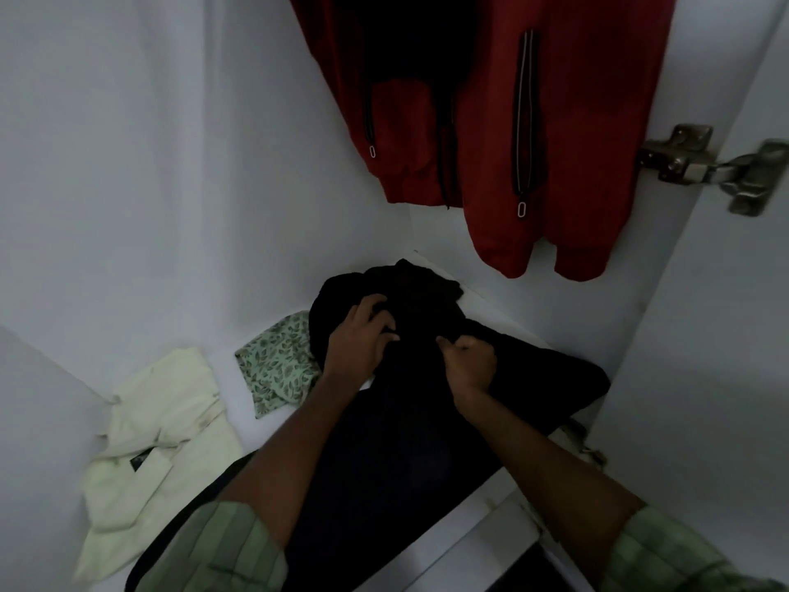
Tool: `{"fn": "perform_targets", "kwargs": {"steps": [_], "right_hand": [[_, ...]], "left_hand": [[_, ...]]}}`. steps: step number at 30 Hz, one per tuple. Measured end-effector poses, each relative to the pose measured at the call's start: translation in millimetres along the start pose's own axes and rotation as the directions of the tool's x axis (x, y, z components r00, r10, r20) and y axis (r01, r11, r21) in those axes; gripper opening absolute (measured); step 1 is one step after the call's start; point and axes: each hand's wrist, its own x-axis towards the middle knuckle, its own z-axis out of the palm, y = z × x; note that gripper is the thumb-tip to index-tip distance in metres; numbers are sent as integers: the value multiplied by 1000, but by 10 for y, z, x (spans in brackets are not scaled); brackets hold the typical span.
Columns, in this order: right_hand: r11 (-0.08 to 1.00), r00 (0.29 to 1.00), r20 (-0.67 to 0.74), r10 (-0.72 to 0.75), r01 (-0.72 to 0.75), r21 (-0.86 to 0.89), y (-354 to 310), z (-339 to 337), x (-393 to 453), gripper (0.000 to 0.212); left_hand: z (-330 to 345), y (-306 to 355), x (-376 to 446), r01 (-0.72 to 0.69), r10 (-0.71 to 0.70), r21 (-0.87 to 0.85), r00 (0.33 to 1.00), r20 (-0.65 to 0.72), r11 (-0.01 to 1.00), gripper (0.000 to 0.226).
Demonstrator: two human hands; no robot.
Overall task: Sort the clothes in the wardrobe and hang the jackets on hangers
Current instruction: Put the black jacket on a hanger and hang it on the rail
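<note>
A black garment (pixel 410 420) lies crumpled on the white wardrobe shelf (pixel 264 433), stretching from the back corner to the front edge. My left hand (pixel 363 335) rests on its upper part with fingers curled into the fabric. My right hand (pixel 467 363) grips a fold of the same black cloth just to the right. A red jacket (pixel 568 143) with black zips hangs above at the back right. A pale cream shirt (pixel 158 455) lies rumpled at the left of the shelf. A green leaf-print cloth (pixel 277 365) sits between it and the black garment.
White wardrobe walls close in on the left and back. A metal door hinge (pixel 717 164) sticks out on the right side panel. The shelf's front edge (pixel 491 519) runs diagonally at lower right, with a dark gap below it.
</note>
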Motion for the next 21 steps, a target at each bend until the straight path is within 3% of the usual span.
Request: {"fn": "perform_targets", "kwargs": {"steps": [5, 9, 11, 13, 15, 18, 20, 21], "right_hand": [[912, 942, -63, 329, -300, 278, 94, 68, -433, 29], [869, 928, -71, 365, -313, 382, 179, -48, -684, 34], [873, 935, -76, 345, -290, 392, 212, -114, -773, 41], [897, 943, -97, 319, -268, 351, 250, -167, -825, 45], [915, 951, -94, 296, -254, 313, 283, -209, -859, 44], [928, 962, -40, 270, -250, 275, 267, -294, -910, 45], [929, 963, 24, 269, -266, 258, 280, -364, -915, 47], [922, 959, 55, 279, -283, 263, 293, -397, -903, 48]], "left_hand": [[-95, 298, -317, -97, 118, -144, 982, 146, 985, 21], [-72, 424, -475, 48, -1, -208, 975, 220, 977, 43], [-54, 473, -422, 113, -72, -161, 968, 239, 981, 48], [-19, 552, -310, 150, -117, -48, 903, 414, 987, 74], [51, 631, -201, 97, -118, 67, 805, 581, 993, 87], [146, 744, -103, -63, -67, 173, 751, 657, 983, 54], [140, 824, -107, -53, -54, 155, 789, 612, 986, 25], [127, 853, -127, -24, -60, 136, 817, 574, 990, 24]]}}
